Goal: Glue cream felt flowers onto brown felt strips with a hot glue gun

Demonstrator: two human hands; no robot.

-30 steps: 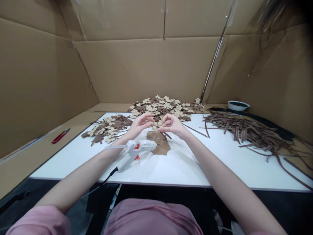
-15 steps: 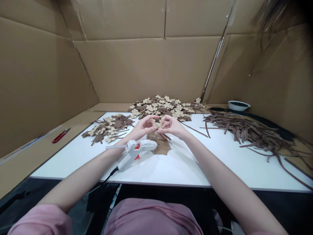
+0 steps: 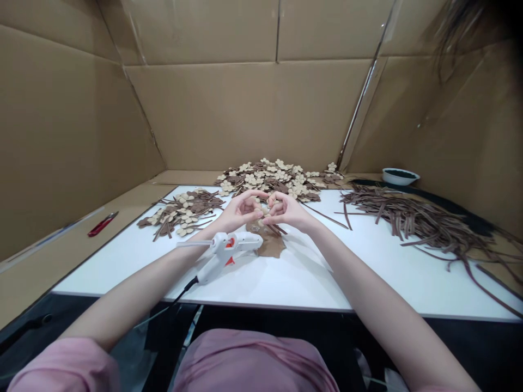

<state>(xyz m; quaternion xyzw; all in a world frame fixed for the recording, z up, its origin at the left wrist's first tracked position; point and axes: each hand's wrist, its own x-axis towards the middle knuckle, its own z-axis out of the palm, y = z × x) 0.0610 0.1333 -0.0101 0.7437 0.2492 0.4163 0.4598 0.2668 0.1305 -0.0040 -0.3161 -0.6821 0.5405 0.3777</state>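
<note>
Over the middle of the white board, my left hand (image 3: 244, 210) and my right hand (image 3: 286, 210) pinch a small cream flower (image 3: 265, 209) between their fingertips. The fingers hide much of it. A brown strip (image 3: 279, 228) sticks out below, near my right fingers. Under the hands lies a brown sheet (image 3: 271, 245) with an uneven edge and shiny spots. A white glue gun (image 3: 229, 251) with an orange trigger rests in front of my left hand, beside my left forearm, its nozzle over the sheet's edge.
Behind the hands is a heap of cream and brown flowers (image 3: 269, 179). A smaller flower pile (image 3: 186, 209) lies left. Brown strips (image 3: 408, 215) cover the right side, with a white bowl (image 3: 400, 176) behind. A red-handled cutter (image 3: 102, 224) lies far left. Cardboard walls (image 3: 245, 114) surround the board.
My fingertips have shifted slightly on the flower, the right ones closing more over it. The glue gun and the piles stay where they were.
</note>
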